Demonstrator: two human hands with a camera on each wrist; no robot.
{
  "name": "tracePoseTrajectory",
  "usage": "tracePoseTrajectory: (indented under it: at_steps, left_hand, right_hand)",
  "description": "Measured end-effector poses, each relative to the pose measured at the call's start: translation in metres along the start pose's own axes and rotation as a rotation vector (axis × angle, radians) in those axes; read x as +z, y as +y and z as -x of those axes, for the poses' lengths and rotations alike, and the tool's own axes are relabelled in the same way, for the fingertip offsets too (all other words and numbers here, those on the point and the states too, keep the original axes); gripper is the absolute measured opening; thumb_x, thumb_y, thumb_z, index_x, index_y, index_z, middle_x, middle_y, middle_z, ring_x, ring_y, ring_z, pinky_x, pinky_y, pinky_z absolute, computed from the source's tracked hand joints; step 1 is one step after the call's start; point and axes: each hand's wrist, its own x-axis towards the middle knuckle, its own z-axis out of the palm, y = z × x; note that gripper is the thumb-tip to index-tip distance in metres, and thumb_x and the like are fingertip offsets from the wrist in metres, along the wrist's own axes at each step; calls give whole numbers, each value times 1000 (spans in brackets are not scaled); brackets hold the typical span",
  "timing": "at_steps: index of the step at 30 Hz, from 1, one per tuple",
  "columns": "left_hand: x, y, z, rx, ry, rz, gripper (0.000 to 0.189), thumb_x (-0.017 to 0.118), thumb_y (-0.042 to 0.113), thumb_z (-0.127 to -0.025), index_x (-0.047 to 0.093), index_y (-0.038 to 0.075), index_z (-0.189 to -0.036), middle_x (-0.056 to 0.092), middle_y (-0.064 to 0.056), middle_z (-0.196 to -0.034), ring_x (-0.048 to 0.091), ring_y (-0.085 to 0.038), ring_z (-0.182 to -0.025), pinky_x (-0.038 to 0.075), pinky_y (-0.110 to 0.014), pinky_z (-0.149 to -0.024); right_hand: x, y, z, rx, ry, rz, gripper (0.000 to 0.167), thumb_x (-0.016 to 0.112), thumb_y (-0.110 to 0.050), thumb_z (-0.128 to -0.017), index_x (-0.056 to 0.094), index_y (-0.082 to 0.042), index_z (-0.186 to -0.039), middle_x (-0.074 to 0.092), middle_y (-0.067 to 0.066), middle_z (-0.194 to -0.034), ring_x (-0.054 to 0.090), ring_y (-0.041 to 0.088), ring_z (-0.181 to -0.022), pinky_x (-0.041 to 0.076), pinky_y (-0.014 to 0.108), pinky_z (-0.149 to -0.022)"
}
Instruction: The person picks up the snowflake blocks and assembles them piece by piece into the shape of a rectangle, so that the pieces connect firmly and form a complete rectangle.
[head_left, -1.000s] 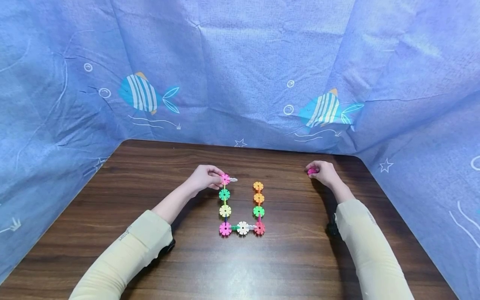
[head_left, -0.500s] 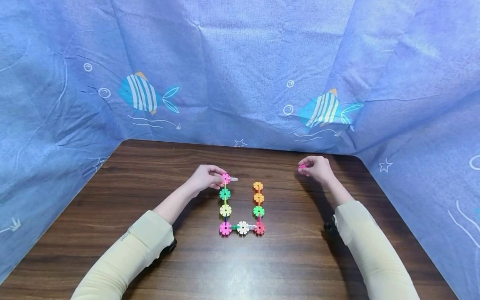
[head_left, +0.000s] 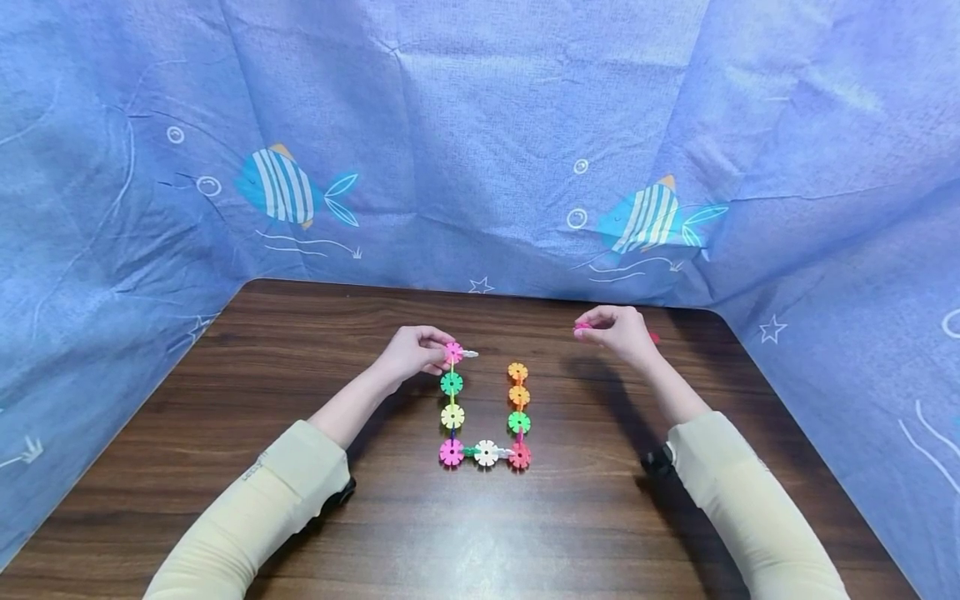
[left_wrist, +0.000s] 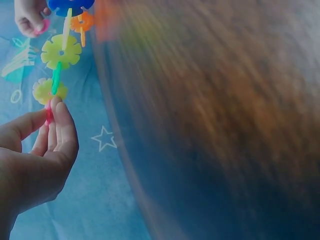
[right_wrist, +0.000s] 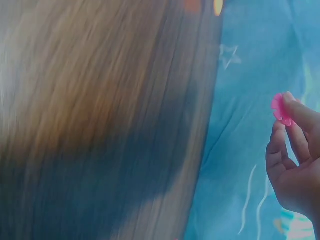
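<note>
A U-shaped chain of slotted plastic snowflake discs has two upright columns joined by a bottom row with a white disc (head_left: 486, 453) in it. My left hand (head_left: 408, 358) pinches the pink disc (head_left: 453, 352) at the top of the left column, from which a whitish disc (head_left: 469, 354) sticks out to the right. To the right of the chain, my right hand (head_left: 618, 332) holds a loose pink disc (right_wrist: 281, 109) between thumb and fingertips, apart from the chain. The right column ends in an orange disc (head_left: 517, 372).
A small red piece (head_left: 655, 338) lies on the brown wooden table (head_left: 360, 517), partly hidden behind the right hand. Blue cloth (head_left: 480, 150) printed with fish hangs behind the table and along both sides.
My right hand has moved left and away with the loose pink disc, uncovering the red piece. My left hand has shifted slightly, the chain's left column moving a little with it.
</note>
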Motion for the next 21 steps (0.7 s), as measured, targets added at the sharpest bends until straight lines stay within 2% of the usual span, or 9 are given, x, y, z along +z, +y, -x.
tracePoseTrajectory:
  at_steps: [6, 13, 21]
  left_hand:
    - [3, 2, -2, -3, 8, -8, 26, 57, -5, -89, 59, -9, -114, 69, -15, -87, 66, -16, -67, 57, -29, -63]
    - [8, 5, -2, 28, 16, 1, 25, 59, -5, -87, 59, -11, -112, 68, -16, -86, 65, -16, -67, 57, -31, -66]
    - [10, 7, -4, 34, 24, 9, 24, 61, -3, -87, 59, -11, -110, 68, -14, -86, 64, -15, -67, 57, -33, -67]
  right_hand:
    - [9, -20, 4, -2, -5, -92, 28, 80, -25, -75, 73, -6, -95, 72, 12, -84, 62, 4, -65, 51, 24, -55]
    - [25, -43, 9, -30, -29, -197, 25, 75, -15, -81, 70, 0, -101, 72, 16, -90, 66, 5, -71, 54, 22, -60]
    - [48, -56, 12, 15, -50, -289, 22, 72, -8, -83, 69, 4, -101, 70, 21, -92, 68, 9, -73, 56, 26, -64]
